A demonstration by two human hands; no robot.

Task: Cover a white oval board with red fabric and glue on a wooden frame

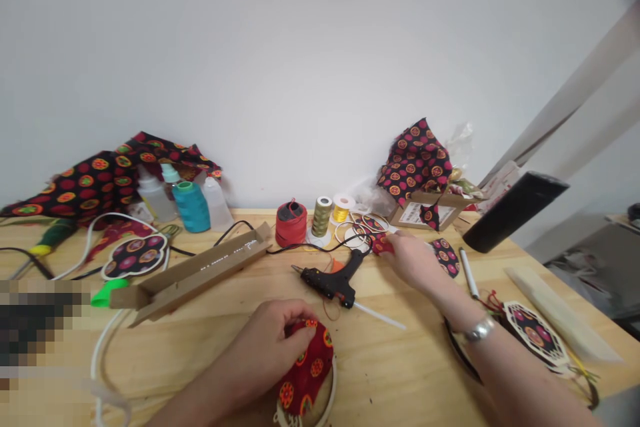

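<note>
My left hand [280, 340] grips red fabric printed with orange and yellow medallions [306, 373], stretched over a round embroidery hoop [333, 380] at the near edge of the view. The hoop's lower part is cut off by the frame. At the table's middle right, my right hand [413, 260] pinches a small red fabric scrap [383, 245] with its fingertips. Thin white rings [367, 230] lie just beyond those fingers, partly covered by patterned fabric. A black hot glue gun [330, 283] lies on its side left of my right hand.
A long cardboard strip [200, 273] lies on the wooden table [400, 373]. Spools of thread [291, 223] and bottles [191, 207] stand along the wall, beside heaped patterned cloth [415, 163] and a cardboard box [425, 212]. A finished fabric medallion [535, 335] lies at right; the glue gun's black cord crosses the table.
</note>
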